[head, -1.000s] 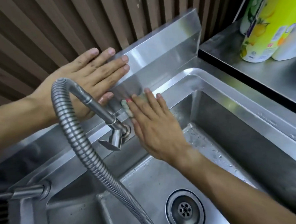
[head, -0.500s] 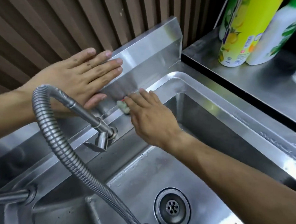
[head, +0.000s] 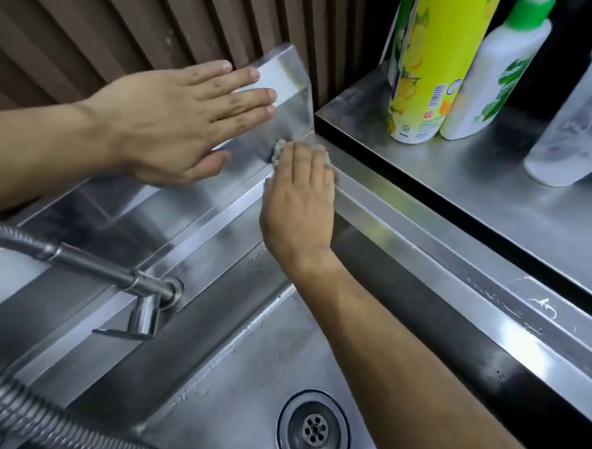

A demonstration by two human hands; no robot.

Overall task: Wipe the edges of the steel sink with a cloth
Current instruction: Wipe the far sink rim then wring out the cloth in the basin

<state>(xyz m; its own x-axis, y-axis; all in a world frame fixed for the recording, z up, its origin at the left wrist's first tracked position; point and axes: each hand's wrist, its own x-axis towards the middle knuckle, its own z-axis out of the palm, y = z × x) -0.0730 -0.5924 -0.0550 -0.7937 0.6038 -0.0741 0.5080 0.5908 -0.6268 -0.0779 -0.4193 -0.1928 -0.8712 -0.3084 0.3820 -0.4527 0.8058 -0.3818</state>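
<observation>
Right hand (head: 297, 203) presses a mostly hidden cloth (head: 278, 150) flat into the sink (head: 424, 231) rim's far corner — fingers pointing away — left hand (head: 176, 122) spread open on the backsplash (head: 291, 97).

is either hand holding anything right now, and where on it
The right hand presses a greenish cloth flat under its fingers at the sink's back corner; only the cloth's edge shows. The left hand rests open on the backsplash, holding nothing.

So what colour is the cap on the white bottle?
Green; the cap of the white bottle shows clearly in the head view.
</observation>
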